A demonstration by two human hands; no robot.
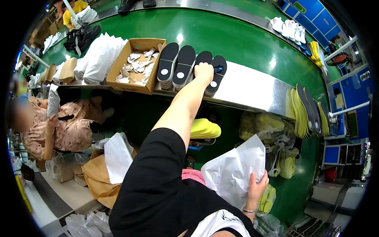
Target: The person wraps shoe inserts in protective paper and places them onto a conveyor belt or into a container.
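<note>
My left hand (204, 74) reaches far forward to the bench, its fingers closed over the third of several stacks of black insoles. A small dark blue object (218, 68) shows just right of the fingers, on the rightmost insole stack (215, 83); I cannot make out its kind. Two other stacks, the leftmost insoles (167, 61) and the insoles beside them (184, 61), carry round white labels. Close to my body, my right hand (256, 190) grips the edge of a large sheet of white paper (233, 170), thumb on top.
Left of the insoles stands a cardboard box (112, 69) of crumpled white paper pieces. White wrapped bundles (100, 55) lie beyond it. Yellow-edged insoles (302, 112) stand at the bench's right end. A co-worker (71, 122) sits at left. Bagged yellow items (272, 134) hang below.
</note>
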